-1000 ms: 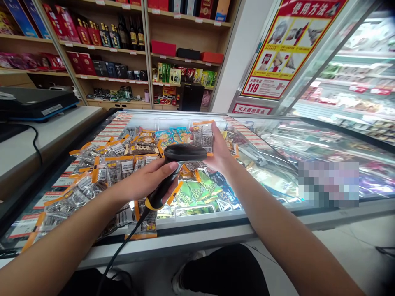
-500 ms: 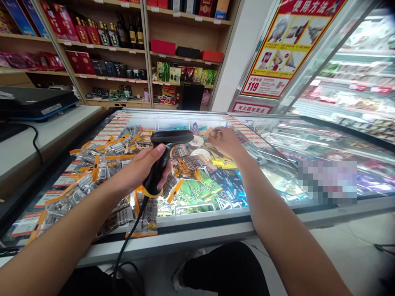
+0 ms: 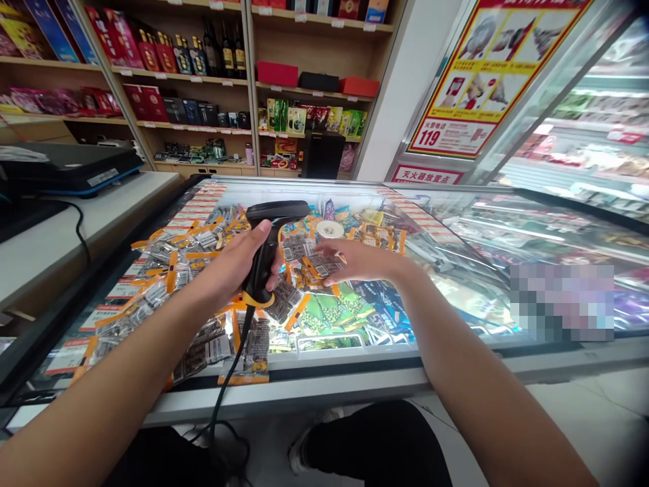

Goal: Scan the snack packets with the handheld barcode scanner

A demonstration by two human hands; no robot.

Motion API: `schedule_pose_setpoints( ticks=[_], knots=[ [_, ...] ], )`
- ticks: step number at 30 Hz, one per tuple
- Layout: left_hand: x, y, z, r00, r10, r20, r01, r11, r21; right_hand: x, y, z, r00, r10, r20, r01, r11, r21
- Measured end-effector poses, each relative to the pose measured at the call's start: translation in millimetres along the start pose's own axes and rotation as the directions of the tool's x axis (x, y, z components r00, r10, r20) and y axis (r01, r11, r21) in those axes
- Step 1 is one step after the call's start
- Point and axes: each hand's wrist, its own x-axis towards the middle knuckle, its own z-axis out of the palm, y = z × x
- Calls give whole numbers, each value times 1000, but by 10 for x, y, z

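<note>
My left hand is wrapped round the handle of a black barcode scanner, its yellow-ringed base down and its cable hanging over the freezer edge. To the right of it, my right hand reaches in with thumb and fingers apart. Its fingertips are at a clear-and-orange snack packet; whether they touch it I cannot tell. Beyond that hand lie more orange-edged packets. A white round tub lid shows behind the fingers. Many similar packets are heaped on the left.
The chest freezer holds green packs and blue packs. Its glass lid is on the right. A scale stands on the left counter. Shelves with bottles are behind. The scanner cable hangs in front.
My right hand has moved down and toward me, letting go of a packet that now lies with others at the far right. The scanner stays in my left hand. The view has shifted slightly.
</note>
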Motion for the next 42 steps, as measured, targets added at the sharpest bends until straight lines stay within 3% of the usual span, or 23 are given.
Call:
schedule_pose_setpoints(
  ticks=[5,8,10,13,18,21,26,31,36,39,42],
  knots=[
    [-7,-20,-9,999,5,37,-5,1000,7,-10,34,-129,1000,6,8,-7,997,73],
    [-16,-30,-6,999,16,44,-15,1000,-25,19,-2,-144,983,20,-183,15,982,188],
    [-24,-36,-7,998,23,61,-21,999,-29,67,-32,-95,926,133,-353,-44,968,249],
    [-31,-46,-8,994,31,100,-29,999,-27,144,-66,7,797,280,-535,-120,942,313],
    [-20,-92,23,993,41,111,-35,998,-55,193,-88,97,680,149,-718,0,979,203],
    [-14,-119,64,995,42,96,-37,997,-63,191,-105,109,662,119,-740,7,986,165],
    [-21,-137,109,995,30,96,-24,997,-67,186,-128,120,695,114,-710,-7,988,151],
    [-16,-142,100,995,18,94,-13,999,-49,195,-121,137,693,144,-707,-67,988,136],
    [-11,-144,87,997,17,79,-14,999,-44,192,-119,123,691,121,-713,-14,988,154],
    [-14,-139,67,997,10,83,-10,1000,5,162,51,9,658,174,-733,-78,984,163],
    [-12,-112,51,997,19,71,-19,1000,10,94,396,-166,595,259,-761,-226,962,151]
  ],
)
